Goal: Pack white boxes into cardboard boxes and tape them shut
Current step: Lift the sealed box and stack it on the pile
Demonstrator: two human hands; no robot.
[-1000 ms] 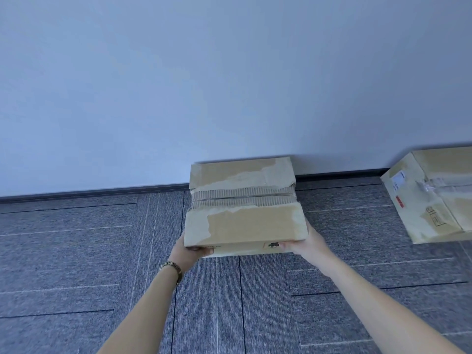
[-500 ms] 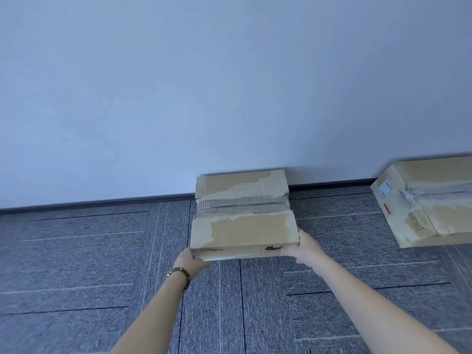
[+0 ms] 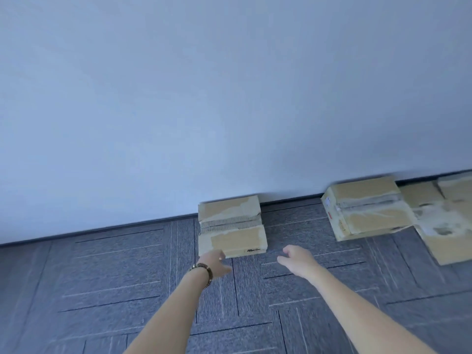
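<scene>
I can't read a single word from here. The nearest cardboard box (image 3: 231, 227) carries a small dark printed mark at the right end of its front face, too blurred to make out. The second cardboard box (image 3: 365, 210), further right along the wall, has a white label and a small red mark on its left side; both are too small and smeared for any letters or numbers.

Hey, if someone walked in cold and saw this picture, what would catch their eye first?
Probably the worn cardboard box on the grey carpet against the white wall, its flaps shut with torn paper along the seam. Just in front of it, the left hand and right hand are both open with no grip on anything. More cardboard boxes sit to the right along the wall.
</scene>
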